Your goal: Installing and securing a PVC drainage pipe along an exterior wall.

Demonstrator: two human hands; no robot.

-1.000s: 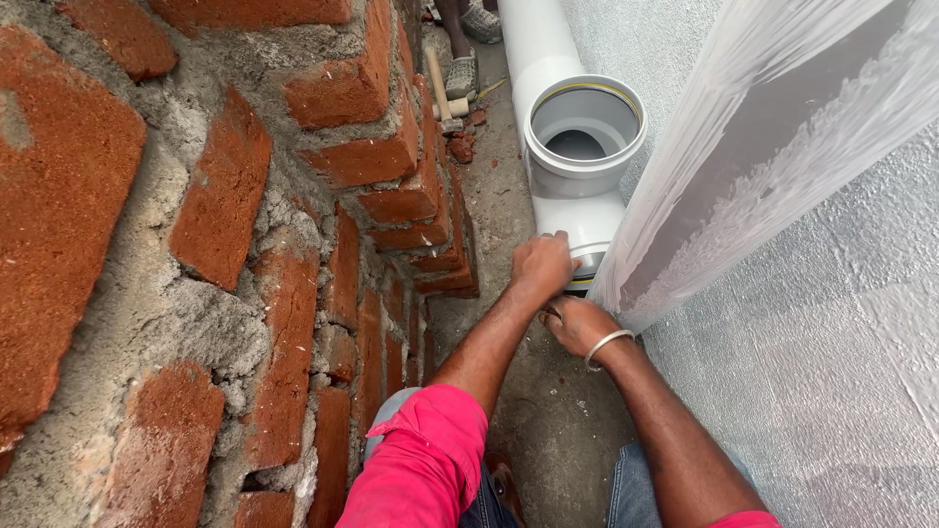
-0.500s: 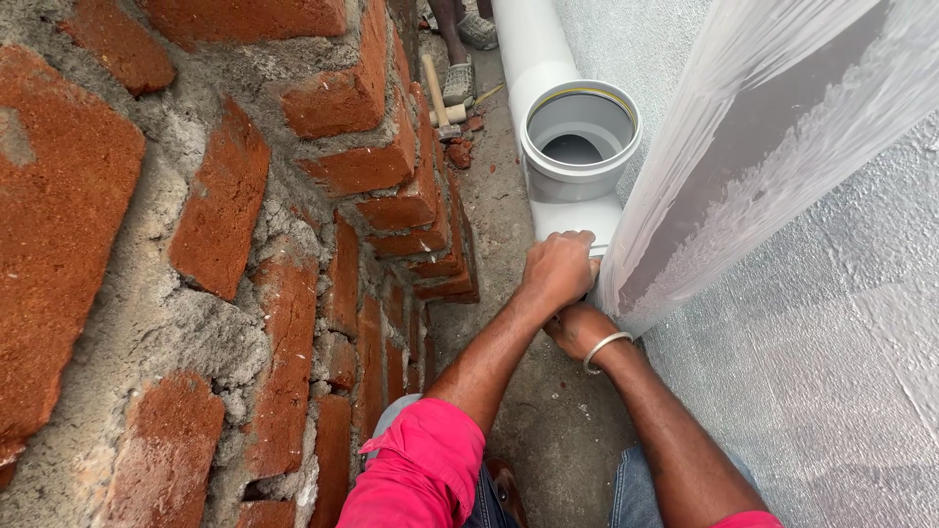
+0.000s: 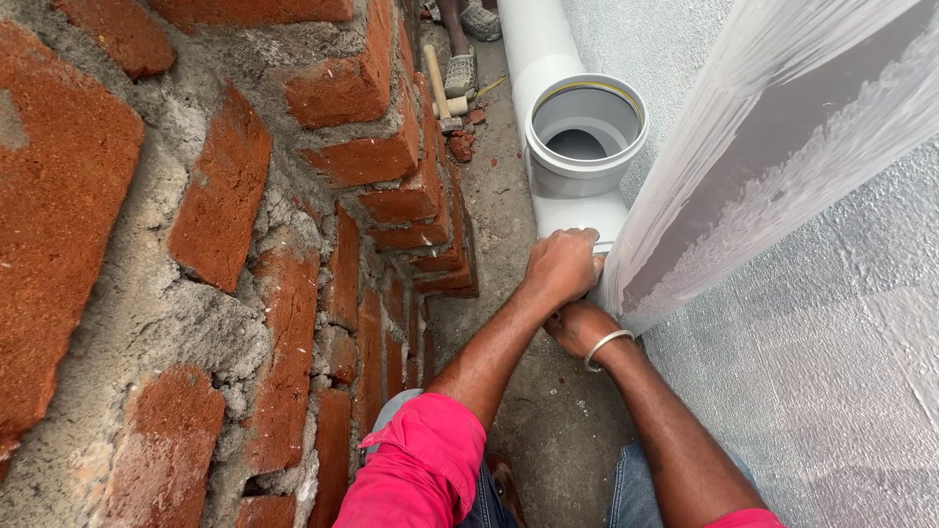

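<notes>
Head view, left hand [image 3: 559,266] gripping white pipe fitting [image 3: 584,147], right hand [image 3: 575,326] grip hidden, brick wall [image 3: 293,244] close

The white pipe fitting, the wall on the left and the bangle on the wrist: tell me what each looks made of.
Pipe fitting: seemingly plastic, smooth matte white with an even moulded rim; the left hand grips it. Wall: rough red brick set in coarse grey mortar squeezed from the joints. Bangle on the right hand: probably metal, thin and shiny silver, though the look alone cannot confirm it.
</notes>
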